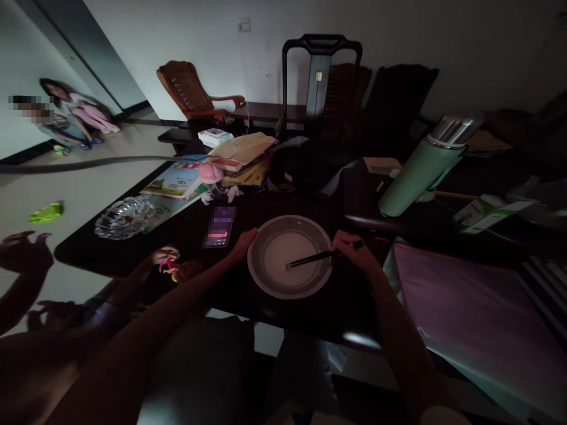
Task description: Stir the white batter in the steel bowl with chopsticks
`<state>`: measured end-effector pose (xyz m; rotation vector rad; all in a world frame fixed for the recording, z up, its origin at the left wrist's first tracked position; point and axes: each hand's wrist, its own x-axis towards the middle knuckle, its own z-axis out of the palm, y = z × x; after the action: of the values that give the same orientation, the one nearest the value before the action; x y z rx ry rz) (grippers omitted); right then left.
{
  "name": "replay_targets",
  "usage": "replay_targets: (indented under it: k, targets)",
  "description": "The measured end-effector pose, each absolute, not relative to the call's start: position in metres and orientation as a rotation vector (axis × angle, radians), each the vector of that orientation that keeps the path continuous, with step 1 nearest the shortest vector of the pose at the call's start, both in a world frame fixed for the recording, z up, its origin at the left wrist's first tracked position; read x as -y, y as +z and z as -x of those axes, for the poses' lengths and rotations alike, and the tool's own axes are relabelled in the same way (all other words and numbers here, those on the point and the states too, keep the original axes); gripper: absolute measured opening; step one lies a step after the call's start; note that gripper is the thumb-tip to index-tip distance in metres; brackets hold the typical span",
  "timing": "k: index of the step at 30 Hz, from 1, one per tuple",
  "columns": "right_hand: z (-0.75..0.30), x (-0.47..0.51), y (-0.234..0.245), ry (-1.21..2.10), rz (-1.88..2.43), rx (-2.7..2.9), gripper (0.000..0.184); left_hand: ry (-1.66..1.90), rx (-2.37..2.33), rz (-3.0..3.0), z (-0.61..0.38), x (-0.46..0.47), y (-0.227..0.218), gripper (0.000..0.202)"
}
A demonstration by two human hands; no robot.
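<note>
A wide, shallow bowl (290, 293) stands on the dark table, with a pale, milky liquid (279, 251) in it. My left hand (244, 244) grips the bowl's left rim. At the right rim, my right hand (353, 249) is closed around dark chopsticks (312, 258). They slant down to the left, and their tips reach the liquid near the middle of the bowl. Dim light hides the details of my fingers. Left of the bowl lies a lit phone (220, 226), apart from my left hand.
Beside my left forearm, another person's hands (163, 256) hold a pink and yellow item (169, 265). A glass dish (124, 217), books (175, 180) and papers (243, 147) lie on the table's left. A green thermos (420, 174) and pink sheet (469, 295) are right. Two people (73, 112) sit by the wall.
</note>
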<state>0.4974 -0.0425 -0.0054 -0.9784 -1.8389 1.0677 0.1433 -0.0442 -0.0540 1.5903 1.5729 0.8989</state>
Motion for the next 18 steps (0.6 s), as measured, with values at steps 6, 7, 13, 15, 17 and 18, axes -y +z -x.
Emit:
replay_targets:
  k: [6,7,13,15,17,18]
  targets:
    - [-0.505,0.035,-0.009,0.887,1.01,1.766,0.036,0.925,-1.565,-1.584,-0.145,0.045,-0.053,0.035]
    - [-0.512,0.034,-0.008,0.871,1.028,1.73,0.042,0.926,-1.561,-1.577,-0.145,0.045,-0.052,0.035]
    - [-0.503,0.041,-0.006,1.007,0.971,1.837,0.045,0.911,-1.569,-1.56,-0.146,0.046,-0.049,0.04]
    - [-0.493,0.042,-0.007,1.029,0.954,1.877,0.036,0.916,-1.575,-1.575,-0.146,0.047,-0.049,0.039]
    - [-0.494,0.04,-0.008,1.004,0.989,1.842,0.031,0.926,-1.574,-1.583,-0.146,0.047,-0.049,0.038]
    - [-0.498,0.038,-0.008,0.982,1.019,1.804,0.031,0.93,-1.569,-1.583,-0.146,0.046,-0.05,0.038]
